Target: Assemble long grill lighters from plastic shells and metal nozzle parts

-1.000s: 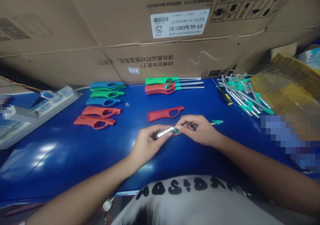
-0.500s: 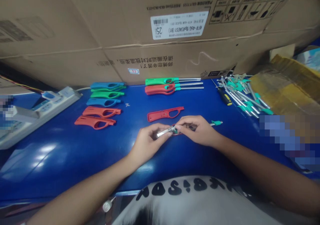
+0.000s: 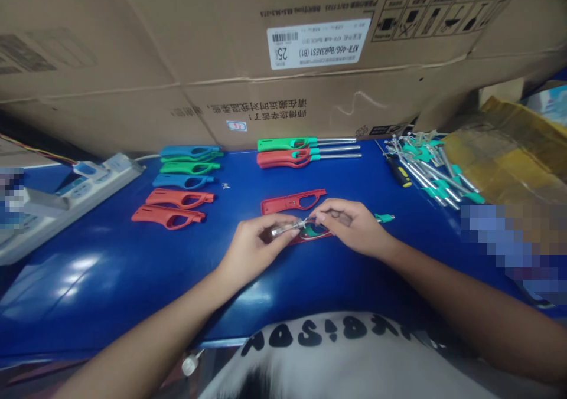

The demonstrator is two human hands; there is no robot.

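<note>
My left hand [image 3: 261, 242] pinches a small clear and silvery cylinder [image 3: 286, 229] between thumb and fingers. At the cylinder's right end, my right hand [image 3: 349, 225] has its fingertips pinched on something too small to make out, perhaps a thin wire. Beneath both hands lies a red handle half [image 3: 316, 238] with a green part inside. A teal piece [image 3: 384, 218] on a metal rod sticks out beyond my right hand. Another red handle half [image 3: 271, 204] lies just behind, its inner side up.
Coloured handle shells [image 3: 170, 215] lie at the left by a power strip [image 3: 84, 189]. Lighters [image 3: 283, 159] with metal rods lie at the back. A pile of rods [image 3: 432, 172], a screwdriver [image 3: 401, 175] and yellow-taped packaging [image 3: 500, 151] sit right. Cardboard [image 3: 199, 45] stands behind.
My right hand has lifted and opened a gap from the red handle half, showing more of its green part. The cylinder in my left hand has shifted slightly left and up.
</note>
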